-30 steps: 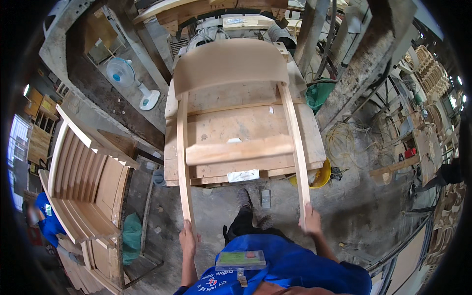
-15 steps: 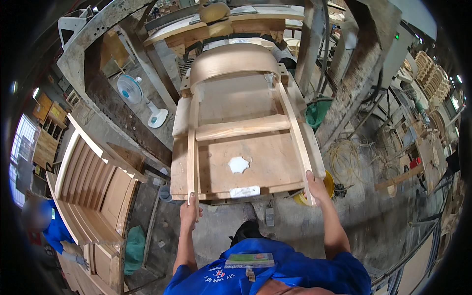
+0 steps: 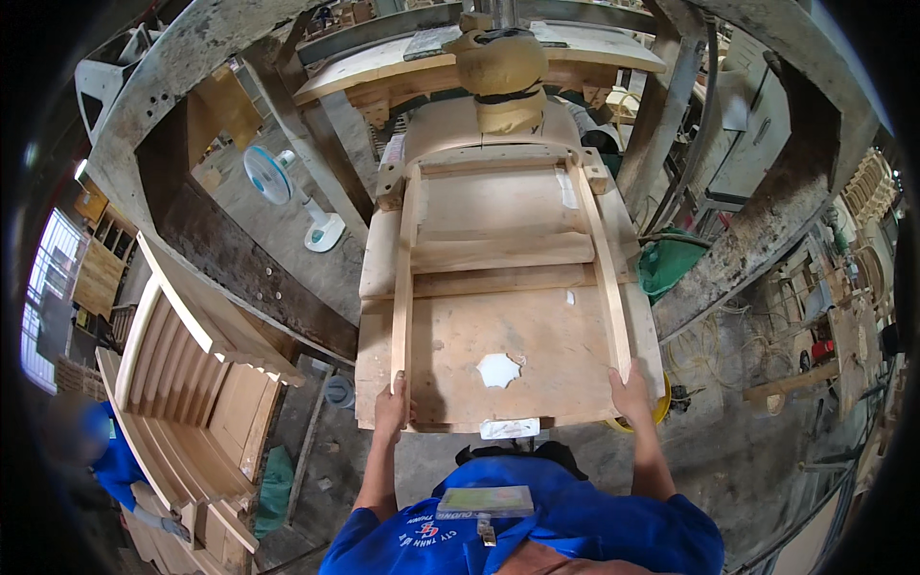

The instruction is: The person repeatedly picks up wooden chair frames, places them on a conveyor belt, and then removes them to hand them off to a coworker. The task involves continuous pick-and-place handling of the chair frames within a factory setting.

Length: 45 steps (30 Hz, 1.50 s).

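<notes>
A pale wooden chair frame lies on a flat wooden board. It has two long side rails, a crossbar and a broad curved back panel at the far end. My left hand is closed around the near end of the left rail. Likewise, my right hand grips the near end of the right rail. A rounded tan pad with a dark band stands over the middle of the back panel and hides part of it. Whether it presses on the panel I cannot tell. Wooden blocks flank the panel.
Heavy metal uprights stand on both sides of the board. A fan is at the left. Stacked slatted wooden pieces sit at lower left, beside a co-worker in blue. A green bag hangs at right.
The chair frame has slid away from me along the board, and its back panel now lies under the tan pad. Both hands have kept their grip on the rails.
</notes>
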Motion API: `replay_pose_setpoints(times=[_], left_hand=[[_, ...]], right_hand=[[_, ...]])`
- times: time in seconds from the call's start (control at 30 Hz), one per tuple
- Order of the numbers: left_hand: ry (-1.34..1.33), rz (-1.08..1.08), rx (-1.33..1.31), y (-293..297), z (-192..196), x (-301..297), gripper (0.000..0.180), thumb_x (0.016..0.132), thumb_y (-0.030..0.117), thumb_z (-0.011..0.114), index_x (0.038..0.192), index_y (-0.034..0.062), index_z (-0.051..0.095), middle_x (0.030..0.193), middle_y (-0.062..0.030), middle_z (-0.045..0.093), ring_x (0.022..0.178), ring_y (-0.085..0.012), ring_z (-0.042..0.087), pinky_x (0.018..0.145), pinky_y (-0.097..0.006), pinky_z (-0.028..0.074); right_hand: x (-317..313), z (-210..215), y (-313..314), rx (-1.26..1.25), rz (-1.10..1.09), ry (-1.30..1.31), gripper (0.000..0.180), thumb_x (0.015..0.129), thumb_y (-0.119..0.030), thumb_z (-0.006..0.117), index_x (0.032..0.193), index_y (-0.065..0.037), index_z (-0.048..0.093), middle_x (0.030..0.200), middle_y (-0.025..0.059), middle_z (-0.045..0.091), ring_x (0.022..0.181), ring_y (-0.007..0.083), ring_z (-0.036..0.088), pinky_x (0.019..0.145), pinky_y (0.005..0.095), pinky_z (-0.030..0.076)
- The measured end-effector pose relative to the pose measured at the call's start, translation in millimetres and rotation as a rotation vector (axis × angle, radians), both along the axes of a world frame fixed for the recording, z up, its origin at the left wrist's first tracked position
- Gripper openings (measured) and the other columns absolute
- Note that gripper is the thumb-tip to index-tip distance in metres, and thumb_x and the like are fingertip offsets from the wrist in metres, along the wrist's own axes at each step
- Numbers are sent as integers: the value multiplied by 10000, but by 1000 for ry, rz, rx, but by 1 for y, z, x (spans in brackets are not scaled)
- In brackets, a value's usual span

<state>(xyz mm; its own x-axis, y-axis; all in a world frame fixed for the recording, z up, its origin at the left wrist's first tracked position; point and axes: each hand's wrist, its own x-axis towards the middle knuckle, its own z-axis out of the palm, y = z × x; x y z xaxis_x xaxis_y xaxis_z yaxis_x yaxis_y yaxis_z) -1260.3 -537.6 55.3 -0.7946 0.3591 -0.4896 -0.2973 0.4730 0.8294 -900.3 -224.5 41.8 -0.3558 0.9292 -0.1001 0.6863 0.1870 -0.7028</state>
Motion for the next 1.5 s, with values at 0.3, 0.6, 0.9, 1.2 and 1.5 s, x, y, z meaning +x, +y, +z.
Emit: replay_pose_setpoints(times=[0.3, 0.6, 0.9, 1.2, 1.5], left_hand=[[-27, -11, -25, 4, 3, -1, 657, 1042, 582, 517, 1250, -33, 621, 683, -100, 628, 499, -171, 606, 463, -306, 487], [-45, -50, -36, 7, 4, -3, 703, 1044, 614, 484, 1238, -52, 598, 686, -91, 618, 516, -168, 608, 469, -303, 488], [-52, -84, -33, 3, -1, -6, 707, 1036, 646, 475, 1217, -28, 589, 679, -80, 614, 521, -166, 608, 470, -298, 484], [-68, -70, -14, 1, -5, -7, 693, 1040, 637, 472, 1203, -27, 584, 677, -77, 608, 526, -159, 601, 479, -294, 487], [-90, -72, -21, 0, -2, -7, 687, 1047, 629, 460, 1205, -28, 585, 685, -78, 606, 533, -158, 599, 487, -297, 488]], right_hand=[[-4, 9, 0, -20, 19, -30, 463, 986, -273, 633, 1321, 11, 486, 1138, 342, 672, 1111, 522, 633, 944, 553, 496], [0, 14, 1, -60, 24, -60, 486, 986, -302, 630, 1342, -6, 484, 1141, 341, 672, 1102, 530, 630, 949, 563, 490], [-4, 14, 2, -84, -36, -123, 455, 979, -292, 641, 1312, -16, 499, 1106, 349, 672, 1081, 538, 633, 933, 572, 494], [-8, 19, -1, -88, -33, -100, 474, 983, -269, 640, 1358, -22, 486, 1148, 348, 670, 1121, 531, 626, 961, 564, 487], [-12, 26, -3, -72, -31, -140, 475, 988, -264, 635, 1370, -26, 482, 1166, 343, 669, 1139, 529, 619, 972, 557, 485]])
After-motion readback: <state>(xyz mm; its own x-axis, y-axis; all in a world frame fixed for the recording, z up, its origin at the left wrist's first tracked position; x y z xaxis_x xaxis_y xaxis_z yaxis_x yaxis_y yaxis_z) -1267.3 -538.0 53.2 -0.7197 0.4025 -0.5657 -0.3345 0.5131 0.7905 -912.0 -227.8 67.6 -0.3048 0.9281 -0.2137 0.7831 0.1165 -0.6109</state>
